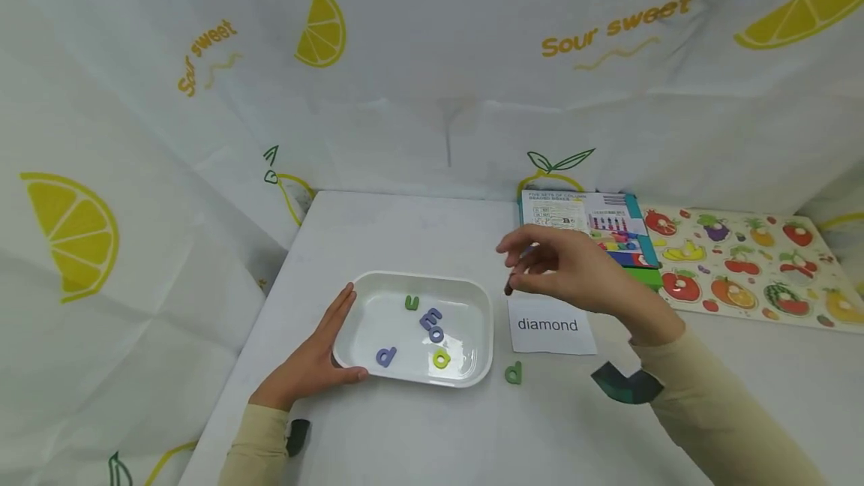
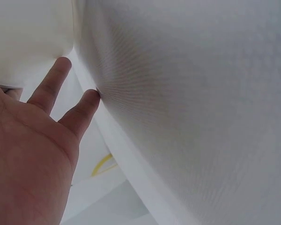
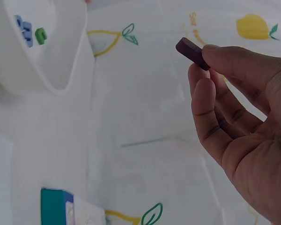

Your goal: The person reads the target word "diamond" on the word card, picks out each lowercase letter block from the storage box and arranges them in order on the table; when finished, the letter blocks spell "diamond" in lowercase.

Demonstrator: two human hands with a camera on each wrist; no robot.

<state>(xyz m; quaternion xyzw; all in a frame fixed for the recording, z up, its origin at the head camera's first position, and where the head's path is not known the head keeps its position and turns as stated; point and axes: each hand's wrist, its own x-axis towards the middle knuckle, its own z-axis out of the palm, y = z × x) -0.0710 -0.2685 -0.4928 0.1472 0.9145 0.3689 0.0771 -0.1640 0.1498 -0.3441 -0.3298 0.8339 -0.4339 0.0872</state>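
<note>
A white tray [image 1: 479, 336] holds several foam-like letters, among them a green u [image 1: 412, 303], a purple m [image 1: 430, 319] and a yellow one [image 1: 441, 358]. The left hand [image 1: 312, 358] rests at the tray's left end, fingers spread; the left wrist view shows this hand [image 2: 37, 140] with its fingers extended. Above a card reading "diamond" [image 1: 548, 325], the right hand [image 1: 570, 265] pinches a small dark piece. In the right wrist view the right hand [image 3: 243, 117] grips that dark bar [image 3: 193, 53] between thumb and fingers. A green d [image 1: 514, 373] lies below the card.
Behind the right hand lie a boxed set [image 1: 617, 220] with a teal edge and a green item [image 1: 644, 277]. A sheet printed with fruit [image 1: 742, 268] stretches along the right side. White cloth with lemon prints [image 1: 432, 43] hangs behind the table.
</note>
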